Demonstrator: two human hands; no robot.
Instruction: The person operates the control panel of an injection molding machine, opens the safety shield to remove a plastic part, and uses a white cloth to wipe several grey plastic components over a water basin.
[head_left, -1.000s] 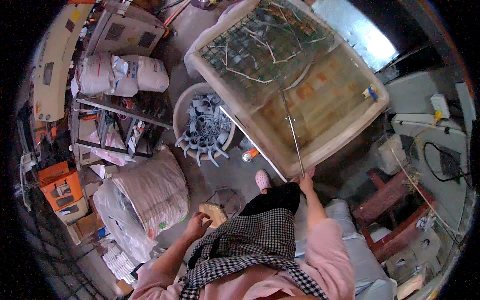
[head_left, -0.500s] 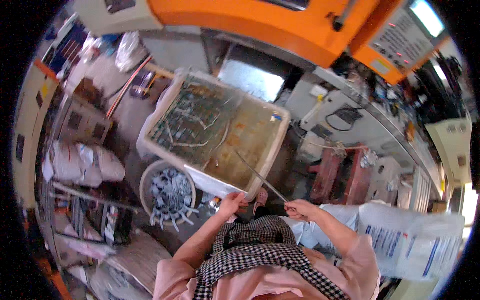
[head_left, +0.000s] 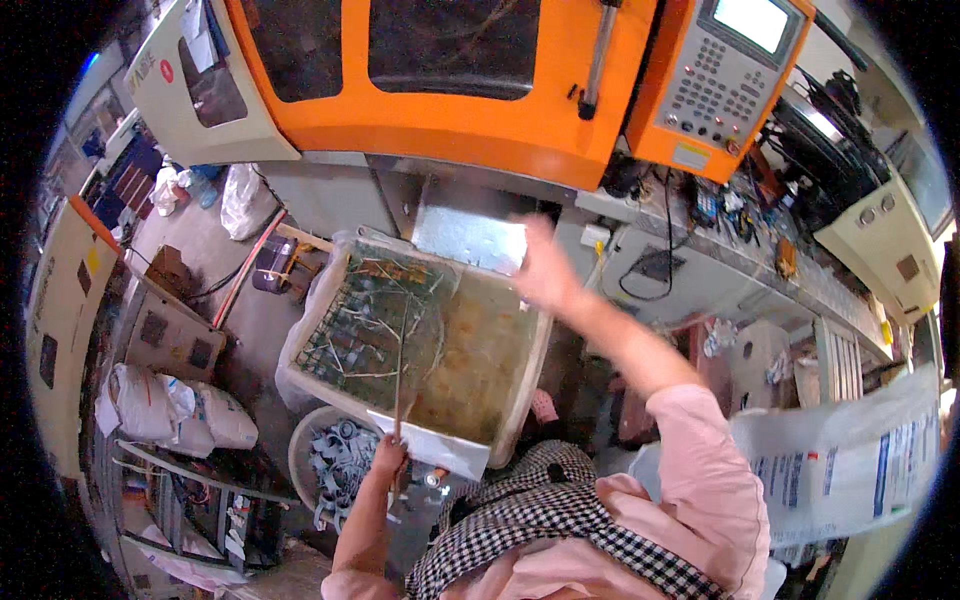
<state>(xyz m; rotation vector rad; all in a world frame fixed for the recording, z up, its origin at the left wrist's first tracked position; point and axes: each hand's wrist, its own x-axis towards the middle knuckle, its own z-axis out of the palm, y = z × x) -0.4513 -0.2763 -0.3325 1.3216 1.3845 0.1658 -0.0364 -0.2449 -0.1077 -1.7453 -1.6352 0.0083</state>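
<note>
Rod (head_left: 399, 375) in my left hand (head_left: 390, 455), over a water tub (head_left: 519, 392)

A bucket (head_left: 294, 457) of grey parts (head_left: 338, 455) stands beside the tub. My right hand (head_left: 543, 268) blurs above its far end; I can't tell its grip. My left closes around the thin, straight rod. Grey floor (head_left: 250, 362); orange machine (head_left: 560, 140) behind.

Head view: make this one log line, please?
left hand: gripping thin rod | right hand: blurred, grip unclear | tub: green mesh inside
</note>
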